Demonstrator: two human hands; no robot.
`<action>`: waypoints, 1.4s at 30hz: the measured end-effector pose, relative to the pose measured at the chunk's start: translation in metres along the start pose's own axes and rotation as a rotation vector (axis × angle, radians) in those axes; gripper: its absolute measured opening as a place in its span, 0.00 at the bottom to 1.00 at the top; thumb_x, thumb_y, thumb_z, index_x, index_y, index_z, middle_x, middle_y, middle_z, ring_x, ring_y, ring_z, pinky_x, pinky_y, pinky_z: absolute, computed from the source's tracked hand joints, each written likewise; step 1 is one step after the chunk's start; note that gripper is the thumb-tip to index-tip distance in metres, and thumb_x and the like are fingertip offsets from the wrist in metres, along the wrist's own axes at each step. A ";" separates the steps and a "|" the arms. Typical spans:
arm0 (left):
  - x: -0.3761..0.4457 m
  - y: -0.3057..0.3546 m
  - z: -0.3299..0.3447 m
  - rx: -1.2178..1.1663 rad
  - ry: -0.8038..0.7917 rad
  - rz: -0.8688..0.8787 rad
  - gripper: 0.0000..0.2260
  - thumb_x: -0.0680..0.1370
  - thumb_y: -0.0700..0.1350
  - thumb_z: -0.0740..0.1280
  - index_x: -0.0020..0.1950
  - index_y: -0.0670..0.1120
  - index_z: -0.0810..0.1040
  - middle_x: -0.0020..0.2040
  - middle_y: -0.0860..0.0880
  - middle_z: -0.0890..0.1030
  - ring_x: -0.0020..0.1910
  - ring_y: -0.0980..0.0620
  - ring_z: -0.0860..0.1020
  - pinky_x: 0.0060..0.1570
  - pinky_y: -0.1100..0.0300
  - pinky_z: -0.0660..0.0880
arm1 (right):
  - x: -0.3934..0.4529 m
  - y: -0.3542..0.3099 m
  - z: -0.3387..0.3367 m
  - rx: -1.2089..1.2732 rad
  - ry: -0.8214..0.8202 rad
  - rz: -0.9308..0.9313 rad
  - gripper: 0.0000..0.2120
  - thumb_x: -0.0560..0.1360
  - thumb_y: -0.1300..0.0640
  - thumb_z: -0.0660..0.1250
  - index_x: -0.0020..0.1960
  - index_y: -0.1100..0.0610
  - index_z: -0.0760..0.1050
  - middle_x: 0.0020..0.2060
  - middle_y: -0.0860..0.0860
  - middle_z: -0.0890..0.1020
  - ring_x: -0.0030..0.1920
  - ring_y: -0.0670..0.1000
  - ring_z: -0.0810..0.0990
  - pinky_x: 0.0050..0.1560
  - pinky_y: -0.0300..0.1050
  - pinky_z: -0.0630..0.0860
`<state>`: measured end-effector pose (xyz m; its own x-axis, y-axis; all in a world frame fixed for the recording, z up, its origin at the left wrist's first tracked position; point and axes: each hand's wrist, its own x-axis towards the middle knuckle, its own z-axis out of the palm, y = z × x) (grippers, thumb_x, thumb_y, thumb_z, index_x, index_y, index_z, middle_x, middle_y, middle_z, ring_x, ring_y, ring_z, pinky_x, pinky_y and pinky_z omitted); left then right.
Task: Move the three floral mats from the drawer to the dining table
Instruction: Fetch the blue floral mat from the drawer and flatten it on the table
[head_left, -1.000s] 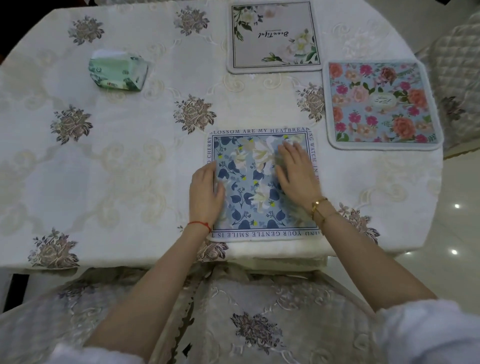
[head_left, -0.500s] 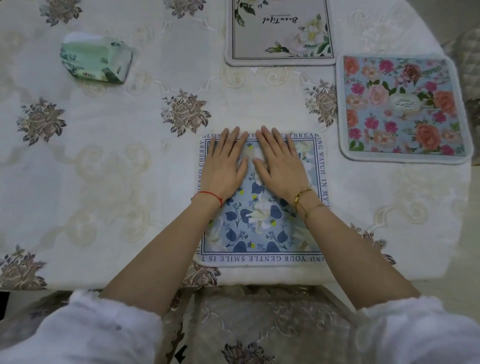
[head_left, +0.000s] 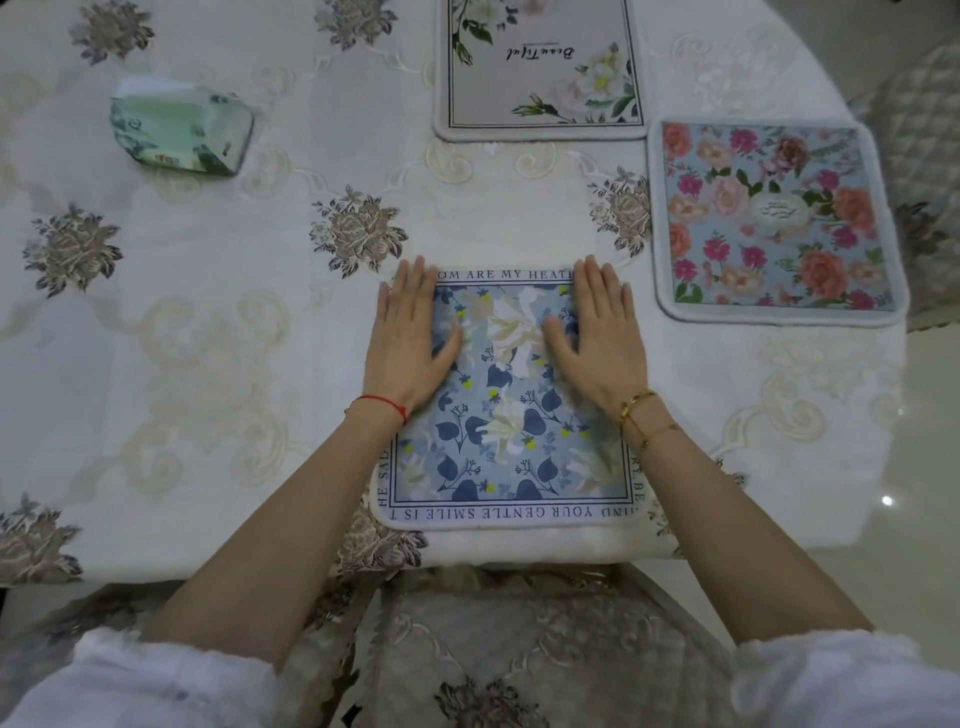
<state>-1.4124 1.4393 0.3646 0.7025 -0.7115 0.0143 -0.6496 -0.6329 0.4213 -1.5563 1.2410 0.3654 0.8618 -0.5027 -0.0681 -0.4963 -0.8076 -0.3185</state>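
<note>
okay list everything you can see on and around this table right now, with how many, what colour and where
blue floral mat: 1, blue and white, near table edge, under both hands
pink floral mat: 1, pale blue with pink roses, right side
grey floral mat: 1, grey with white flowers, far centre
tissue pack: 1, green, far left
tablecloth: 1, white with embroidered flowers, covering table
chair: 1, lace-covered, below table edge
left hand: flat on blue mat's left part
right hand: flat on its right part

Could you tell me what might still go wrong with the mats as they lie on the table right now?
The blue mat lies close to the near edge of the table, so a sideways drag from the flat left hand or right hand might slide it off. The pink rose mat sits close to the table's right edge, where a brush in passing could knock it down.
</note>
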 end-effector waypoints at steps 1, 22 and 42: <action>-0.004 0.007 -0.001 -0.046 0.007 0.058 0.29 0.82 0.54 0.57 0.79 0.44 0.53 0.80 0.46 0.52 0.79 0.50 0.46 0.78 0.53 0.43 | -0.003 -0.005 0.000 0.005 0.004 -0.049 0.33 0.82 0.42 0.49 0.80 0.56 0.43 0.80 0.51 0.46 0.79 0.50 0.41 0.78 0.49 0.38; -0.083 0.013 0.002 -0.009 -0.093 -0.020 0.28 0.83 0.54 0.56 0.80 0.45 0.52 0.80 0.48 0.51 0.79 0.51 0.46 0.77 0.55 0.39 | -0.075 0.006 0.003 -0.029 -0.095 -0.050 0.31 0.84 0.43 0.44 0.80 0.55 0.39 0.79 0.51 0.41 0.78 0.48 0.36 0.78 0.51 0.36; -0.161 0.041 0.003 0.013 -0.188 -0.087 0.32 0.82 0.59 0.53 0.80 0.45 0.44 0.80 0.50 0.44 0.79 0.52 0.41 0.78 0.53 0.40 | -0.161 -0.006 0.009 -0.065 -0.160 -0.075 0.33 0.83 0.41 0.44 0.79 0.56 0.36 0.79 0.52 0.38 0.78 0.49 0.35 0.78 0.52 0.38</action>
<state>-1.5531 1.5268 0.3766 0.6906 -0.6974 -0.1918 -0.5929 -0.6977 0.4020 -1.6910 1.3298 0.3699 0.8998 -0.3890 -0.1977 -0.4313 -0.8617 -0.2674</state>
